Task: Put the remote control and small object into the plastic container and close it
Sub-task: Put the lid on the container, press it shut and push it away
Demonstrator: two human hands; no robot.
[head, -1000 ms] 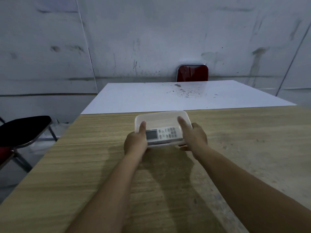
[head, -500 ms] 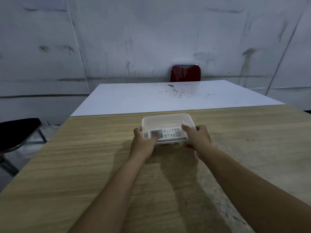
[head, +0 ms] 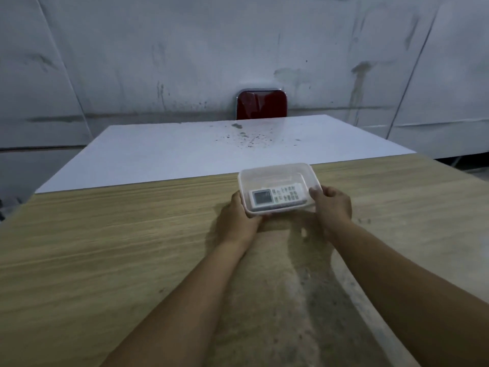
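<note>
A clear plastic container sits on the wooden table, near its far edge. Inside it lies a white remote control with a small grey screen at its left end and buttons to the right. My left hand grips the container's near left corner. My right hand holds its right side, thumb on the rim. Whether a lid covers the container I cannot tell. No separate small object can be made out.
A white tabletop with dark specks adjoins the wooden table at the back. Behind it stands a red chair back against a stained grey wall. The wooden surface on the right is dusty and scuffed.
Both thumbs have come off the top of the container and my hands now hold its sides. The view has swung left, so the container appears further right.
</note>
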